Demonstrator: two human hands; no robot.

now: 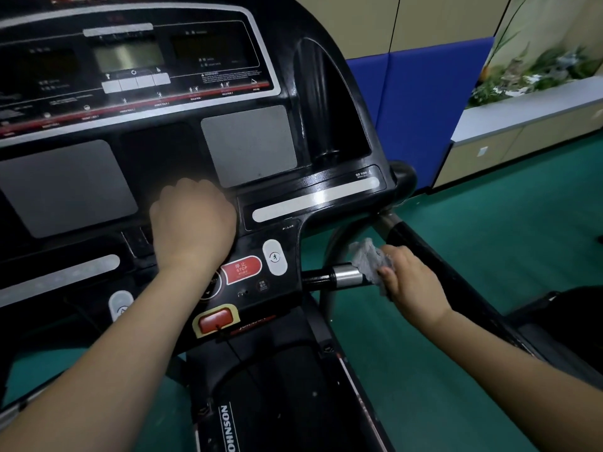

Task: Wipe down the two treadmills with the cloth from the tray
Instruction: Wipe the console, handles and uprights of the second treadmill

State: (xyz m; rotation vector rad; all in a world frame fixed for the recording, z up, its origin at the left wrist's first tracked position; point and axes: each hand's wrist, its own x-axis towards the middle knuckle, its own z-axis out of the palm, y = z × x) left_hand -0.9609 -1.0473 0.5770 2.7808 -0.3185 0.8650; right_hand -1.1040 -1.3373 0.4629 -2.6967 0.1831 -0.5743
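Note:
A black treadmill console (163, 141) fills the left and centre of the head view, with grey panels, displays and a red stop button (241, 269). My left hand (194, 216) rests on the console's lower middle, fingers curled under, holding nothing that I can see. My right hand (409, 278) grips a crumpled grey cloth (370, 259) and presses it around the end of the short silver-and-black grip bar (342, 277) that sticks out from the console's right side. The bar's tip is hidden under the cloth.
A black side handrail (434, 256) runs diagonally past my right hand. The treadmill belt and deck (277, 402) lie below. Green floor (489, 223) spreads to the right, with blue wall padding (424, 109) and a low cabinet (522, 135) with plants behind.

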